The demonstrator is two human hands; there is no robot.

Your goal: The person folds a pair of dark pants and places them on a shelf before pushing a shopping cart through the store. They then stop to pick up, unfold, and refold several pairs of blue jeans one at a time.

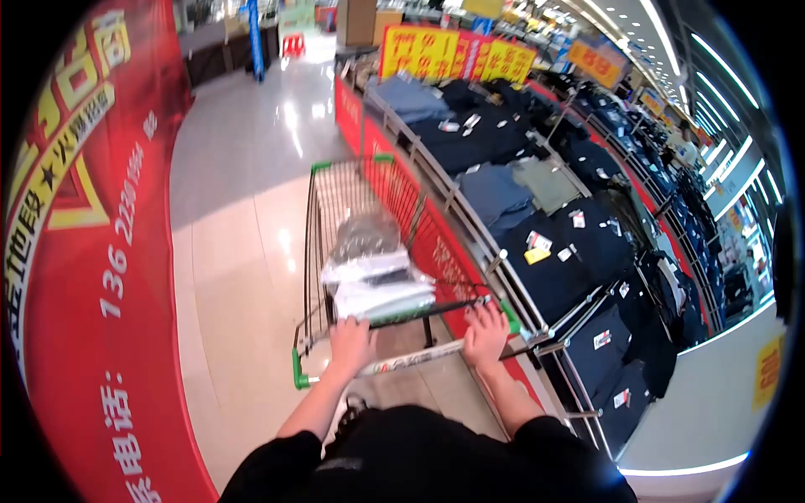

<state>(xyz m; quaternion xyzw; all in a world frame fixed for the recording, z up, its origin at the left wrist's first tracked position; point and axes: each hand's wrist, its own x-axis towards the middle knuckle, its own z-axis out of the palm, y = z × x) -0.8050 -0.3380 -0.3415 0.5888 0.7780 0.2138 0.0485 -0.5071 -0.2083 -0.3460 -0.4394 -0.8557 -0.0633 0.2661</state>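
Both my hands are on the handle of a wire shopping cart (312,251) with green corner pieces. My left hand (352,344) is closed round the left part of the white handle bar (419,356). Near its right end, my right hand (485,334) grips the same bar, close beside the clothing rack. Inside the basket lie white packages (381,293) in clear wrapping. Behind them sits a greyish clear plastic bag (366,233); its contents cannot be made out.
Right of the cart runs a metal-railed clothing rack (457,201) with folded dark clothes (570,243) and tags. A red banner (138,251) lines the left side. Ahead stretches a shiny tiled aisle (243,142), with a small red stool (293,44) far off.
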